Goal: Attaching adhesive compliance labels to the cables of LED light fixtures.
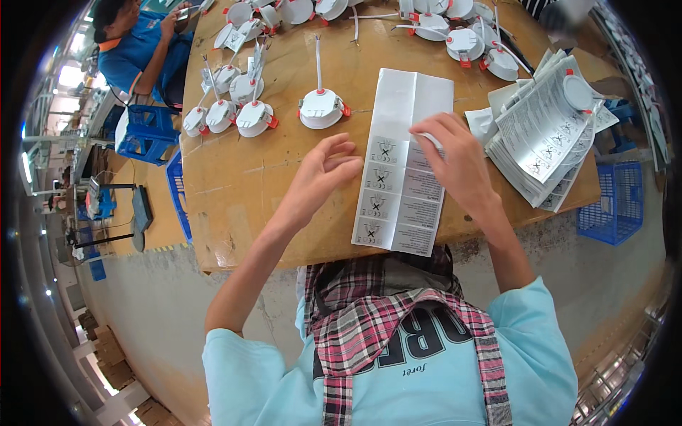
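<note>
A long white printed leaflet lies unfolded on the table in front of me, with crease lines across it and down its length. My left hand hovers at the leaflet's left edge, its fingers loosely bent and the thumb apart, holding nothing. Over the leaflet's right half, my right hand has curled fingers. A small white bit shows between its thumb and fingers; I cannot make out what it is. Beyond my left hand stands a round white downlight with red clips and a white cable pointing up.
A thick stack of printed leaflets lies at the right, a white downlight on top. More downlights stand at the left and along the far side of the brown table. A person sits far left. Blue crate stands right.
</note>
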A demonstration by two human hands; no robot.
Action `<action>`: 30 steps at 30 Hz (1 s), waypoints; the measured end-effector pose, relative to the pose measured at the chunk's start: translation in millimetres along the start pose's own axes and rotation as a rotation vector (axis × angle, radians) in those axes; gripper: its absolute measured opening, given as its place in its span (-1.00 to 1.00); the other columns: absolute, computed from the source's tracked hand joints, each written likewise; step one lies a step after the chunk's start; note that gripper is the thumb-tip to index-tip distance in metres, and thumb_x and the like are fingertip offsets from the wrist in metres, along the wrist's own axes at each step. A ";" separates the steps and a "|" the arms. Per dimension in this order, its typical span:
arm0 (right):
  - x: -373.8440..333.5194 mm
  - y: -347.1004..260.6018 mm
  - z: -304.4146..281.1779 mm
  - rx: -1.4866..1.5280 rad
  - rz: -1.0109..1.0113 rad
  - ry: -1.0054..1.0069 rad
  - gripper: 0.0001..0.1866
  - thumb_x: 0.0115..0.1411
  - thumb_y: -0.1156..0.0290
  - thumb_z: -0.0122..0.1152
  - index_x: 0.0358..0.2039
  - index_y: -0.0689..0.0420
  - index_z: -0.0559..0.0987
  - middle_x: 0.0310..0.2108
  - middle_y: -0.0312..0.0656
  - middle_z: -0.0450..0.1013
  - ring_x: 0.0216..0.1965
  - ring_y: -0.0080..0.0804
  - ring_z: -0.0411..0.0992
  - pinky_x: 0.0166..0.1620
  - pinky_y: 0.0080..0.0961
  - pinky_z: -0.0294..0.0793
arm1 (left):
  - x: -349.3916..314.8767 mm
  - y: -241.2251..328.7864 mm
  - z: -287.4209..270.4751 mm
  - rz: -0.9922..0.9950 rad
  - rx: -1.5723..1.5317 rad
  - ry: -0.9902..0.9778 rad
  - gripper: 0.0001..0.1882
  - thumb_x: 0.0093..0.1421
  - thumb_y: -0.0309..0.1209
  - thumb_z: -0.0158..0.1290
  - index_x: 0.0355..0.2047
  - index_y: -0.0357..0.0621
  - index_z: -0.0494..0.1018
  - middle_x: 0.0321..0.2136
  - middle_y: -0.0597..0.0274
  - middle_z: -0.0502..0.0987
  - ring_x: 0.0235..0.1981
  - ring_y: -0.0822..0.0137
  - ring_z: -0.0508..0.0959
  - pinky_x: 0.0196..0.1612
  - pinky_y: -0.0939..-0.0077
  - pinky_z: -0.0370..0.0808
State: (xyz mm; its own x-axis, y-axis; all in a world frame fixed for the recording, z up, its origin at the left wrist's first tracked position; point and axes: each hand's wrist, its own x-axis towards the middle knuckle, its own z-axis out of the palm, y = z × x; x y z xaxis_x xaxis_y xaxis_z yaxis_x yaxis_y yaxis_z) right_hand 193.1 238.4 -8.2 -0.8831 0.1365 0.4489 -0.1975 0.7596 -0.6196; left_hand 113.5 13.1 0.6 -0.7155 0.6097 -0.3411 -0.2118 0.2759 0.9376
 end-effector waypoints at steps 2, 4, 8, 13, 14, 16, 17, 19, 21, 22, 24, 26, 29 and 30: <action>7.8 12.5 13.4 -0.080 -0.043 -0.099 -0.92 0.11 0.48 0.12 -0.39 0.19 0.53 -0.39 -0.19 0.43 -0.27 -0.22 0.40 -0.24 -0.35 0.42 | 17.3 4.3 3.1 0.005 0.015 -0.016 -0.30 0.15 -0.25 0.08 0.17 -0.42 0.08 0.06 -0.08 0.30 -0.03 0.28 0.47 -0.01 0.46 0.42; 12.2 14.4 16.8 -0.125 -0.032 -0.158 -0.91 0.12 0.46 0.10 -0.39 0.18 0.54 -0.39 -0.19 0.43 -0.26 -0.23 0.39 -0.23 -0.35 0.42 | 31.0 8.1 5.8 0.010 0.024 -0.021 -0.28 0.15 -0.24 0.09 0.17 -0.44 0.07 0.05 -0.08 0.31 -0.08 0.29 0.50 -0.05 0.49 0.44; 11.5 23.6 24.9 -0.139 0.019 -0.149 -0.90 0.13 0.45 0.09 -0.40 0.18 0.54 -0.38 -0.19 0.42 -0.26 -0.25 0.39 -0.22 -0.36 0.42 | 57.0 14.7 13.2 -0.047 0.169 -0.027 -0.38 0.15 -0.22 0.09 0.07 -0.45 0.23 -0.19 0.07 0.51 -0.28 0.40 0.57 -0.24 0.61 0.48; 10.5 23.4 22.8 -0.093 0.015 -0.134 -0.91 0.11 0.45 0.11 -0.42 0.17 0.54 -0.39 -0.21 0.42 -0.27 -0.26 0.39 -0.23 -0.37 0.42 | 83.2 13.5 7.6 -0.193 0.172 -0.190 -0.61 0.18 -0.21 0.06 -0.17 -0.34 0.49 -0.37 0.20 0.59 -0.37 0.48 0.58 -0.34 0.67 0.48; 10.9 22.8 22.1 -0.073 -0.001 -0.138 -0.92 0.10 0.45 0.12 -0.43 0.17 0.54 -0.40 -0.22 0.41 -0.27 -0.27 0.38 -0.24 -0.37 0.42 | 83.8 17.3 7.4 -0.237 0.117 -0.180 -0.64 0.19 -0.21 0.05 -0.21 -0.30 0.51 -0.35 0.20 0.59 -0.36 0.47 0.58 -0.32 0.66 0.49; 13.0 20.5 21.5 -0.055 -0.017 -0.128 -0.92 0.08 0.45 0.14 -0.44 0.16 0.54 -0.41 -0.23 0.40 -0.28 -0.28 0.38 -0.25 -0.39 0.42 | 83.1 22.3 7.4 -0.288 0.066 -0.175 -0.67 0.20 -0.21 0.04 -0.25 -0.25 0.53 -0.34 0.20 0.59 -0.36 0.46 0.58 -0.29 0.64 0.49; 14.4 19.3 21.8 -0.039 -0.046 -0.122 -0.92 0.06 0.44 0.17 -0.44 0.16 0.54 -0.42 -0.25 0.40 -0.29 -0.30 0.37 -0.25 -0.40 0.42 | 81.8 22.5 7.1 -0.313 0.019 -0.169 -0.67 0.20 -0.20 0.04 -0.24 -0.24 0.53 -0.34 0.19 0.59 -0.35 0.45 0.58 -0.25 0.61 0.50; 17.7 16.6 23.6 -0.033 -0.073 -0.106 -0.92 0.03 0.43 0.20 -0.45 0.14 0.54 -0.43 -0.27 0.39 -0.29 -0.31 0.37 -0.27 -0.42 0.42 | 78.9 22.0 8.2 -0.344 -0.032 -0.161 -0.66 0.20 -0.19 0.04 -0.23 -0.24 0.52 -0.33 0.19 0.59 -0.33 0.44 0.58 -0.22 0.58 0.50; 19.2 13.3 26.2 -0.025 -0.107 -0.096 -0.91 0.01 0.42 0.23 -0.46 0.13 0.54 -0.44 -0.28 0.38 -0.30 -0.33 0.36 -0.28 -0.43 0.42 | 75.2 20.0 9.1 -0.373 -0.104 -0.122 -0.67 0.20 -0.20 0.03 -0.22 -0.23 0.52 -0.32 0.17 0.58 -0.30 0.42 0.58 -0.15 0.53 0.50; 19.9 11.1 27.6 -0.032 -0.109 -0.095 -0.89 -0.02 0.41 0.26 -0.47 0.12 0.54 -0.44 -0.30 0.39 -0.30 -0.34 0.36 -0.29 -0.44 0.43 | 74.4 19.0 8.9 -0.377 -0.107 -0.119 -0.67 0.20 -0.20 0.03 -0.22 -0.23 0.52 -0.32 0.17 0.58 -0.30 0.42 0.58 -0.15 0.53 0.50; 19.6 9.5 30.9 -0.036 -0.113 -0.099 -0.88 -0.05 0.40 0.28 -0.48 0.11 0.54 -0.44 -0.32 0.39 -0.30 -0.36 0.36 -0.30 -0.45 0.43 | 73.5 16.6 10.0 -0.371 -0.139 -0.070 -0.65 0.21 -0.22 0.03 -0.14 -0.25 0.47 -0.32 0.16 0.58 -0.29 0.42 0.58 -0.14 0.49 0.51; 19.3 10.1 34.4 -0.065 -0.129 -0.074 -0.84 -0.09 0.39 0.32 -0.47 0.09 0.53 -0.43 -0.35 0.39 -0.30 -0.38 0.36 -0.31 -0.46 0.44 | 71.1 17.1 14.7 -0.298 -0.122 -0.031 -0.62 0.21 -0.25 0.03 -0.08 -0.26 0.43 -0.32 0.16 0.57 -0.28 0.42 0.58 -0.15 0.49 0.51; 20.8 7.9 37.7 -0.081 -0.092 -0.063 -0.82 -0.11 0.39 0.34 -0.47 0.09 0.53 -0.43 -0.36 0.39 -0.30 -0.39 0.37 -0.31 -0.47 0.44 | 67.6 19.0 18.6 -0.171 -0.078 0.025 -0.55 0.21 -0.29 0.02 0.05 -0.28 0.31 -0.33 0.17 0.57 -0.29 0.43 0.58 -0.17 0.51 0.52; 21.6 7.6 38.5 -0.081 -0.092 -0.063 -0.82 -0.11 0.39 0.34 -0.47 0.09 0.53 -0.43 -0.36 0.39 -0.30 -0.39 0.37 -0.31 -0.47 0.44 | 66.5 19.3 18.8 -0.119 -0.053 0.044 -0.49 0.21 -0.32 0.02 0.12 -0.28 0.24 -0.34 0.18 0.58 -0.30 0.44 0.58 -0.19 0.53 0.52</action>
State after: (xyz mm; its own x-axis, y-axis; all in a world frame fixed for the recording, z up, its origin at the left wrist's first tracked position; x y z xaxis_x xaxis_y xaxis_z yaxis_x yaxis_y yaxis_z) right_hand 156.0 222.6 -28.0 -0.8883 0.0263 0.4585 -0.2459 0.8161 -0.5230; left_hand 74.3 72.9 -5.3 -0.7113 0.5416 -0.4481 -0.3314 0.3038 0.8932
